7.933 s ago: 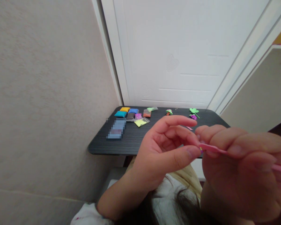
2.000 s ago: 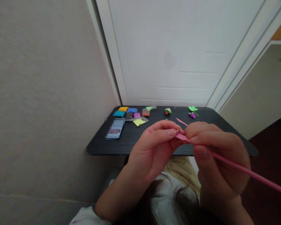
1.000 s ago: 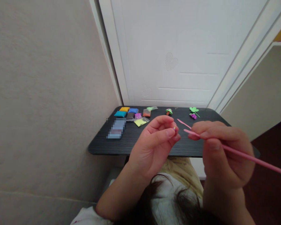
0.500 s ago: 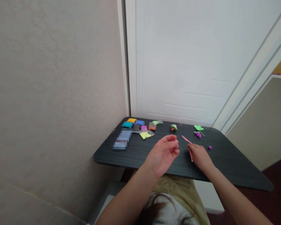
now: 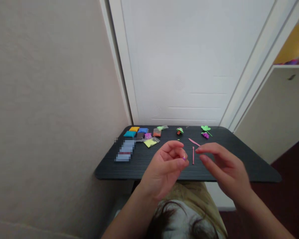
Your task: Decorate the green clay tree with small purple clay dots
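My left hand (image 5: 164,169) is raised over the front of the table, thumb and fingertips pinched on a tiny purple clay piece (image 5: 184,158) with a pale speck at its top. To its right, my right hand (image 5: 225,169) hovers with thumb and forefinger apart and nothing between them. Just beyond the right fingertips lie two pink modelling tools on the tabletop: a pointed blade-like one (image 5: 193,141) and a thin straight one (image 5: 193,156). Farther back are a purple clay grape bunch (image 5: 205,135), a green clay clover shape (image 5: 205,128) and a small clay mushroom (image 5: 179,130).
Several clay packets, among them a yellow one (image 5: 150,142) and a teal one (image 5: 130,133), lie at the left back of the dark table (image 5: 139,169). A blurred-out flat object (image 5: 126,151) is near the left edge. A white door (image 5: 174,66) stands behind.
The pink tool in my right hand has been put down, and that hand has risen and opened toward the left one. The purple ball at the right is no longer visible. The view has shifted.
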